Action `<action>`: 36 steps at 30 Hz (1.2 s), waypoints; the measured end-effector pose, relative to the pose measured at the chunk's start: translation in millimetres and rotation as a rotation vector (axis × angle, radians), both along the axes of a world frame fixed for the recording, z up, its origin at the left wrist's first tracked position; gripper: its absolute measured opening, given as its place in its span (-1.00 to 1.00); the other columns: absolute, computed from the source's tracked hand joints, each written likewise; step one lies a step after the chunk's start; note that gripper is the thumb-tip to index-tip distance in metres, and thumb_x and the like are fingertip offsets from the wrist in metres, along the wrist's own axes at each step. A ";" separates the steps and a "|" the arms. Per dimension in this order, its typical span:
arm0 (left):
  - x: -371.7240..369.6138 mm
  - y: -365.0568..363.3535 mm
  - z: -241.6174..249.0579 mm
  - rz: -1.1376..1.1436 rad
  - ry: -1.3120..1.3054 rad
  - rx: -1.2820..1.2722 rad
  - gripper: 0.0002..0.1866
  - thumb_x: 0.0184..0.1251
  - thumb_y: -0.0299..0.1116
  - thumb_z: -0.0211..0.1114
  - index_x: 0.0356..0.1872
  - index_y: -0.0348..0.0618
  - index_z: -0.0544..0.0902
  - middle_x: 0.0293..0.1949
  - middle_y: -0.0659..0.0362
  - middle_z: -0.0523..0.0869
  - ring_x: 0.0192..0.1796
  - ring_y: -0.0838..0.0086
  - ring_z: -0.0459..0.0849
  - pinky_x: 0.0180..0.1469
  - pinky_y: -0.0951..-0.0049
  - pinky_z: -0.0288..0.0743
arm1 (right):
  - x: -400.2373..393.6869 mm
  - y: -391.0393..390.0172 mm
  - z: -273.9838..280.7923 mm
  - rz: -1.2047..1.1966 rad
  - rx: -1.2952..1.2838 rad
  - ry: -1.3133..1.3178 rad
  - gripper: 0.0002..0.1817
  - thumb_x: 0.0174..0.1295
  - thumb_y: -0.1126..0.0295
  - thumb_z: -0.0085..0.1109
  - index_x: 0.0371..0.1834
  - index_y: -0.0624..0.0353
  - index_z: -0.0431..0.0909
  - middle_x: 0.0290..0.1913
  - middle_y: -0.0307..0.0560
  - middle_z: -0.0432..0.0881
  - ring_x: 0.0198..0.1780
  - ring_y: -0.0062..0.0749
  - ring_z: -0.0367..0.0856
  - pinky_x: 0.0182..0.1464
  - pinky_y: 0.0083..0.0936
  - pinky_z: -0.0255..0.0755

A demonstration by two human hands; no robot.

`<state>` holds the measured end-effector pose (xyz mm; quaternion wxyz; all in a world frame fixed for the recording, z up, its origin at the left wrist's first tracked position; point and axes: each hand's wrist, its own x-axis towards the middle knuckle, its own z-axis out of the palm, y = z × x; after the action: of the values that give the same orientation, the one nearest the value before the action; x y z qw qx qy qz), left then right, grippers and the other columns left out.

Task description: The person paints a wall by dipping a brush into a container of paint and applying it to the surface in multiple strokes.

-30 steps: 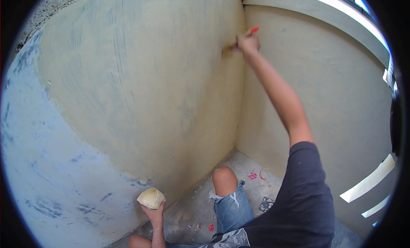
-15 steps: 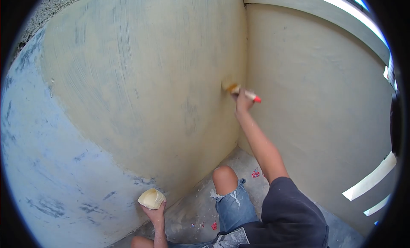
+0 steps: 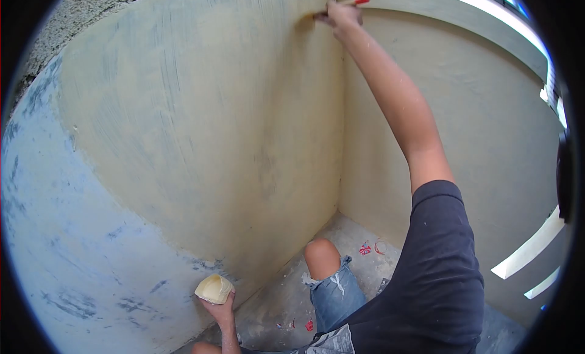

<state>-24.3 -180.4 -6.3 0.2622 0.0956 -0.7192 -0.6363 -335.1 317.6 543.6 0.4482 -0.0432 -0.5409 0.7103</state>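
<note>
My right hand (image 3: 343, 16), raised at the top centre, is closed round a paintbrush (image 3: 362, 0) with a red handle end. The brush's bristles are blurred against the cream-painted wall (image 3: 201, 104), near the corner. Low on the left, my left hand (image 3: 220, 307) holds a small cream-coloured container (image 3: 214, 289) from below, its opening facing up. Dark streaks show through the cream coat.
A pale blue, stained wall area (image 3: 79, 232) lies at the left. Another wall (image 3: 451, 122) meets the painted one at the corner. Red scraps (image 3: 365, 248) lie on the grey floor (image 3: 268, 311) near my bent knee (image 3: 322, 258).
My right hand and the brush have moved up along the wall near the corner, and the arm is stretched further. My left hand and the container have hardly moved.
</note>
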 end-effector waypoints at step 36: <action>13.2 17.3 12.5 0.033 -0.087 -0.055 0.14 -0.12 -0.49 0.75 0.48 -0.37 0.15 0.36 -0.09 0.41 0.37 0.16 0.47 0.46 0.15 0.31 | 22.0 -7.5 -429.5 0.079 -0.548 0.118 -0.74 0.34 0.46 0.31 0.01 0.18 0.46 -0.03 -0.03 0.66 -0.01 -0.20 0.73 0.04 -0.15 0.76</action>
<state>-11.1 -163.1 6.2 0.2436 0.1278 -0.7456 -0.6070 -313.1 310.1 114.2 0.4223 -0.1003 -0.3031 0.8484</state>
